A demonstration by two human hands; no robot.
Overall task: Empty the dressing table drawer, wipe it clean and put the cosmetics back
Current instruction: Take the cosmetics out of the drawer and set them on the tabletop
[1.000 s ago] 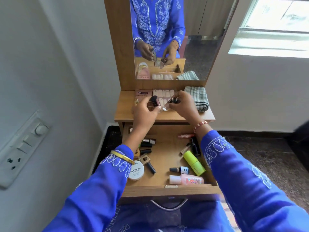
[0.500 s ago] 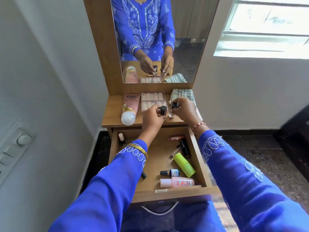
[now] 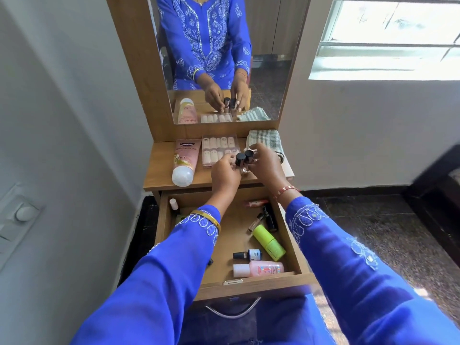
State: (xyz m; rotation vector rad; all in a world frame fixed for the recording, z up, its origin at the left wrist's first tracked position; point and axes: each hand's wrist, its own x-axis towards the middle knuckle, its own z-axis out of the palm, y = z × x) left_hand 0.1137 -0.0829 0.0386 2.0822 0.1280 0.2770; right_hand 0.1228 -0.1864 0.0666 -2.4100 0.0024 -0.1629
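The wooden drawer [image 3: 293,250] is pulled open below the dressing table top [image 3: 159,170]. Over the top, my left hand [image 3: 225,174] pinches a small black-capped bottle [image 3: 239,159]. My right hand [image 3: 266,164] pinches a second black-capped bottle [image 3: 249,155] right beside it; the two bottles stand close together on the top. Inside the drawer lie a green tube [image 3: 268,242], a pink bottle [image 3: 258,269], a nail polish bottle [image 3: 247,254], a red lip gloss [image 3: 255,202], a black tube [image 3: 270,219] and a small white-capped bottle [image 3: 173,204]. My left sleeve hides the drawer's left part.
A pink lotion tube [image 3: 184,161], a box of false nails [image 3: 219,150] and a folded striped cloth [image 3: 265,140] lie on the table top under the mirror [image 3: 224,58]. A wall runs along the left, with a switch plate [image 3: 17,220]. Dark floor lies to the right.
Both hands brought their bottles closer together and lower, down to the table top. The view shifted, so the table sits further right in the frame.
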